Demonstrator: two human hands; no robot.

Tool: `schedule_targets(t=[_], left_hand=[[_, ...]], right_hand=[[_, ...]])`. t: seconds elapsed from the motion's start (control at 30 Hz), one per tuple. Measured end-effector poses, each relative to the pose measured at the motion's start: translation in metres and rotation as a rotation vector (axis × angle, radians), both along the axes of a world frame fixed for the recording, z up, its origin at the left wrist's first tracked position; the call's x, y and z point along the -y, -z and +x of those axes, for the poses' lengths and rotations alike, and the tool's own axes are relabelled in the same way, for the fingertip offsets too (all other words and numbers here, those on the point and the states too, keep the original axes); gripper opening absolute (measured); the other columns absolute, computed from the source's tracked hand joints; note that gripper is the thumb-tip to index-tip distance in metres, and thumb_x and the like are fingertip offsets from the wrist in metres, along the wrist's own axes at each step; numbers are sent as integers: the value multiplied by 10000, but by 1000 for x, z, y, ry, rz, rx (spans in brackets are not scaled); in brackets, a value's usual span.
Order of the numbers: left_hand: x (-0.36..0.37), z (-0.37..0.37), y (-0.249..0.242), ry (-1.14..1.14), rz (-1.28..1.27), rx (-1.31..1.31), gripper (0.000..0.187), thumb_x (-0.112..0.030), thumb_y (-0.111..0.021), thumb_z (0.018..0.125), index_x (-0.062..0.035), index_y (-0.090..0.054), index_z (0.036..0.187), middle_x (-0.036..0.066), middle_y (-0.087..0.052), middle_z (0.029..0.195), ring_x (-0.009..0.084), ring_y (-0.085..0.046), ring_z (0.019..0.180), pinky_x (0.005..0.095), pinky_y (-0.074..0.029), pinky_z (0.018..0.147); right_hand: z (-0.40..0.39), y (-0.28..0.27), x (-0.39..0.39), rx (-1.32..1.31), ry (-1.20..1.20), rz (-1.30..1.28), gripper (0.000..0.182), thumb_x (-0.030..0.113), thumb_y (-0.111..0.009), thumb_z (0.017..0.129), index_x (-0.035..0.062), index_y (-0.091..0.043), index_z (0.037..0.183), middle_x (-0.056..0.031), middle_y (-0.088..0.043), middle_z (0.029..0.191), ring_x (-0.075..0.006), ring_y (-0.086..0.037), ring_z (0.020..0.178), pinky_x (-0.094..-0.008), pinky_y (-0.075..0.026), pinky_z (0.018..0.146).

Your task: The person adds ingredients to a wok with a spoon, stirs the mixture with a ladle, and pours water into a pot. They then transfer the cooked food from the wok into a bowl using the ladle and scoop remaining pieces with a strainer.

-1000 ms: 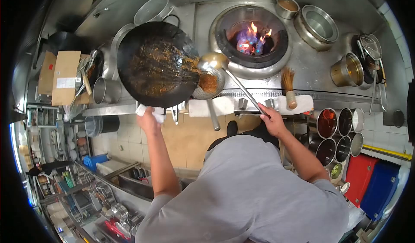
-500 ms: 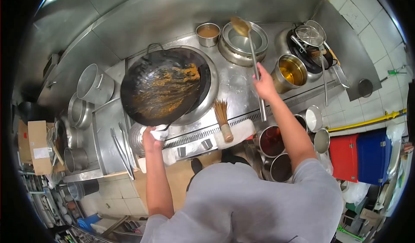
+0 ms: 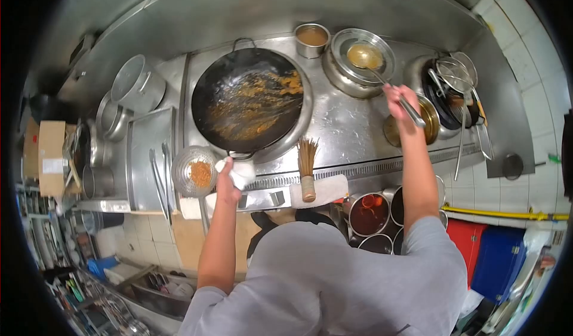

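My right hand (image 3: 403, 104) is closed round the long handle of a ladle (image 3: 364, 56). Its stained bowl sits over the round metal pot (image 3: 352, 88) at the back; whether it touches the contents is hard to tell. My left hand (image 3: 225, 183) grips a folded white cloth (image 3: 243, 173) at the near handle of a black wok (image 3: 239, 73). Orange-brown residue streaks the inside of the wok, which rests on the burner. Just left of this hand lies a perforated strainer (image 3: 182, 170) with orange-brown bits in it.
A bamboo brush (image 3: 307, 169) lies on a white towel (image 3: 334, 188) at the front edge. Beyond the wok stands a small pot of brown liquid (image 3: 312, 35). An oil pot (image 3: 431, 121) is by my right forearm, with several sauce pots (image 3: 369, 215) below. Tongs (image 3: 158, 183) lie left.
The wok has come down from a tilt to sit level on the burner. My right hand has brought the ladle bowl over the metal pot. The view has shifted, uncovering the strainer's contents.
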State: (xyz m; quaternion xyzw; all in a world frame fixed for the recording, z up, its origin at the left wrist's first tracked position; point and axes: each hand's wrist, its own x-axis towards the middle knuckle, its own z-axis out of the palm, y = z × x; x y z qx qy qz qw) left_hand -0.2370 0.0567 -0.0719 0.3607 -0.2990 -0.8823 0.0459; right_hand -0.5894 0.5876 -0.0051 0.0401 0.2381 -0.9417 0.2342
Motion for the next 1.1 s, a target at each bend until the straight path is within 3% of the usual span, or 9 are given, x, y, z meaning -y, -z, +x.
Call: schedule_targets(t=[0.17, 0.33, 0.57, 0.77, 0.8, 0.87, 0.9, 0.97, 1.1], left_hand=[[-19, 71, 82, 228, -597, 113, 513, -129, -807, 909, 5, -586, 1352, 149, -722, 1202, 290, -723, 1098, 438, -574, 980], [-42, 97, 66, 611, -1222, 263, 819, -350, -917, 781, 16, -555, 1418, 267, -671, 1314, 407, -647, 1246, 463, -506, 1077], [-30, 110, 9, 674, -1263, 360, 821, -284, -893, 795, 46, -529, 1454, 306, -640, 1355, 469, -613, 1267, 497, -497, 1091], [59, 195, -6, 129, -1780, 511, 818, -290, -852, 852, 116, -480, 1457, 316, -641, 1310, 479, -620, 1197, 535, -489, 1059], [85, 219, 42, 128, -1778, 509, 818, -290, -852, 852, 116, -480, 1457, 316, -641, 1310, 479, -620, 1197, 535, -489, 1059], [110, 242, 135, 232, -989, 668, 596, -318, -784, 961, 65, -544, 1349, 237, -682, 1142, 365, -682, 957, 506, -562, 882], [112, 238, 127, 230, -988, 666, 596, -318, -784, 961, 65, -544, 1349, 237, -682, 1142, 365, -682, 957, 506, -562, 882], [111, 215, 88, 144, -115, 433, 434, -332, -690, 1057, -28, -560, 1339, 25, -592, 822, 134, -544, 570, 304, -488, 497], [102, 213, 50, 152, -268, 367, 293, -353, -639, 1089, -73, -560, 1130, 23, -556, 789, 123, -507, 558, 313, -457, 483]], right_hand=[[104, -92, 8, 87, -98, -156, 465, -25, -508, 950, -186, -361, 1361, -219, -495, 1208, -161, -548, 742, -285, -515, 565], [193, -164, 51, 123, -150, -146, 660, -65, -468, 942, -168, -223, 1546, -234, -439, 1248, -156, -520, 757, -274, -473, 537], [260, -176, 115, 160, -262, 121, 683, -56, -497, 911, -133, -306, 1562, -233, -474, 1244, -145, -526, 696, -274, -514, 512], [306, -175, 167, -17, -337, 527, 743, -51, -600, 845, -44, -408, 1563, -201, -585, 1153, -126, -531, 608, -242, -504, 477], [312, -176, 174, -22, -329, 624, 783, -74, -601, 812, -8, -426, 1573, -165, -617, 1147, -120, -536, 594, -228, -473, 476], [324, -175, 191, -92, -343, 820, 800, -87, -588, 801, -3, -423, 1579, -148, -618, 1151, -120, -533, 590, -227, -457, 471], [331, -175, 201, -160, -354, 1013, 818, -100, -575, 789, 2, -420, 1586, -132, -618, 1155, -120, -531, 585, -226, -440, 467], [346, -174, 221, -180, -338, 1135, 871, -140, -524, 777, 19, -391, 1623, -106, -615, 1158, -99, -519, 585, -226, -425, 481], [371, -161, 239, -326, -285, 1215, 929, -165, -493, 781, 60, -357, 1671, -72, -608, 1165, -48, -504, 615, -205, -415, 507]])
